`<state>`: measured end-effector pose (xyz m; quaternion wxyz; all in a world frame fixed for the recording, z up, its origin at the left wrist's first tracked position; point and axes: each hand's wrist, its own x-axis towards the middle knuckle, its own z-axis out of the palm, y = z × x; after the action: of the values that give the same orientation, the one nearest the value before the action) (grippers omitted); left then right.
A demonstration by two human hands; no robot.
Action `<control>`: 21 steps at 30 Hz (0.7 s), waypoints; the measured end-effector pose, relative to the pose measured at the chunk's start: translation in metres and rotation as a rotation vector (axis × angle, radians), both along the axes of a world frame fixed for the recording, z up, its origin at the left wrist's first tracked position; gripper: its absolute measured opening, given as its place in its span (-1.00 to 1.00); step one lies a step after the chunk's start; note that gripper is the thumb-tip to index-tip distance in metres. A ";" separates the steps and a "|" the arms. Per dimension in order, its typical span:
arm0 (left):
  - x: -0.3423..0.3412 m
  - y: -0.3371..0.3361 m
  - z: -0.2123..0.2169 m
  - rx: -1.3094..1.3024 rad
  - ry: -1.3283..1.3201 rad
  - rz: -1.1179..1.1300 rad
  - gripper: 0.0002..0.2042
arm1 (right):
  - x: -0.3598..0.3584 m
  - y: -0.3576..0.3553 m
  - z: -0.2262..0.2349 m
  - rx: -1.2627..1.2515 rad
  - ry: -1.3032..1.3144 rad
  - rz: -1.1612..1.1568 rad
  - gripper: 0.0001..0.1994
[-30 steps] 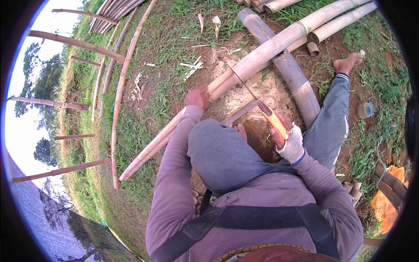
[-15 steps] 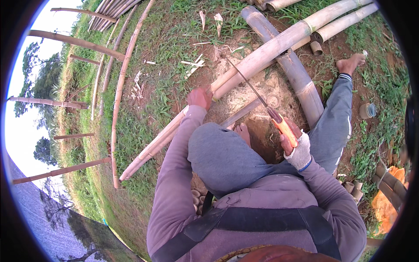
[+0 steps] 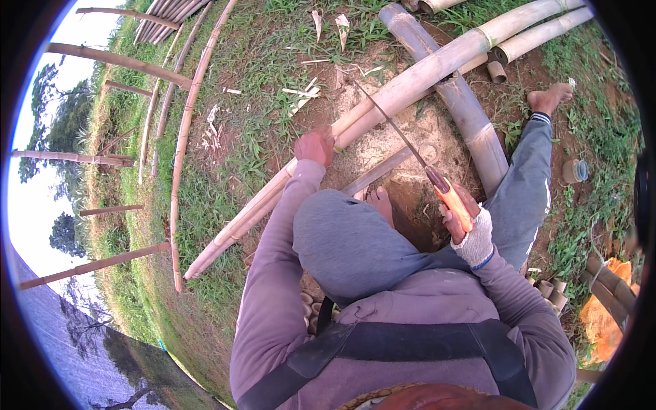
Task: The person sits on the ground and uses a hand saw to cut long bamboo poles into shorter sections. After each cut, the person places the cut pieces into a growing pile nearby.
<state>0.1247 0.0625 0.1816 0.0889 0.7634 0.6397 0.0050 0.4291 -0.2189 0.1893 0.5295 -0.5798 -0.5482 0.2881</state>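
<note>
A long pale bamboo pole (image 3: 444, 63) runs slantwise from the far right to the near left, lengthwise split or doubled at its nearer part. My left hand (image 3: 314, 147) is closed around it, left of the sawdust patch. In my right hand (image 3: 473, 229), which wears a fingerless light glove, is a handsaw (image 3: 403, 145) gripped by its orange handle. The thin blade points away and to the left, crossing over the pole just beyond my left hand. Whether the teeth touch the bamboo is hard to tell.
A thicker grey bamboo log (image 3: 471, 126) lies crosswise under the pole. My bare left foot (image 3: 380, 205) is near the sawdust (image 3: 410, 123), and my right leg stretches out right. Cut bamboo pieces (image 3: 551, 292), a small jar (image 3: 575, 171) and an orange sack (image 3: 608, 314) sit at the right.
My right hand and the saw have drawn back slightly, toward me and to the right. My left hand still grips the pole at about the same spot.
</note>
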 end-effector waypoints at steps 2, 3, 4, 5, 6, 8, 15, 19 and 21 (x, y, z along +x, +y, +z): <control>-0.002 -0.001 -0.007 -0.014 -0.039 0.004 -0.60 | -0.004 0.023 0.002 0.024 -0.059 0.028 -0.51; 0.000 -0.001 -0.008 -0.011 -0.061 -0.001 -0.59 | -0.010 0.051 0.007 0.018 -0.065 0.014 -0.53; 0.000 -0.001 -0.009 0.012 -0.044 -0.021 -0.57 | -0.017 0.079 0.020 -0.028 -0.095 0.018 -0.57; 0.001 0.001 -0.011 0.043 -0.023 -0.045 -0.55 | -0.023 0.104 0.011 0.061 -0.107 -0.029 -0.60; -0.003 0.000 -0.014 0.067 -0.001 -0.059 -0.53 | -0.026 0.115 0.027 -0.065 -0.166 -0.006 -0.59; -0.016 -0.016 -0.024 0.189 0.023 -0.154 -0.49 | -0.027 0.126 0.028 0.065 0.046 -0.023 -0.55; 0.005 -0.127 0.016 -0.068 0.015 -0.378 -0.47 | 0.040 0.027 0.032 0.076 0.081 -0.132 -0.47; 0.011 -0.138 0.021 -0.109 -0.053 -0.265 -0.37 | 0.059 -0.014 0.012 -0.007 0.114 -0.200 -0.44; -0.009 -0.122 -0.016 0.089 -0.105 -0.230 -0.29 | 0.066 -0.028 0.004 -0.019 0.119 -0.236 -0.45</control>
<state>0.1154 -0.0597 0.1659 0.0882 0.8335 0.5417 0.0632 0.4949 -0.2474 0.1934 0.5857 -0.6270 -0.4412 0.2628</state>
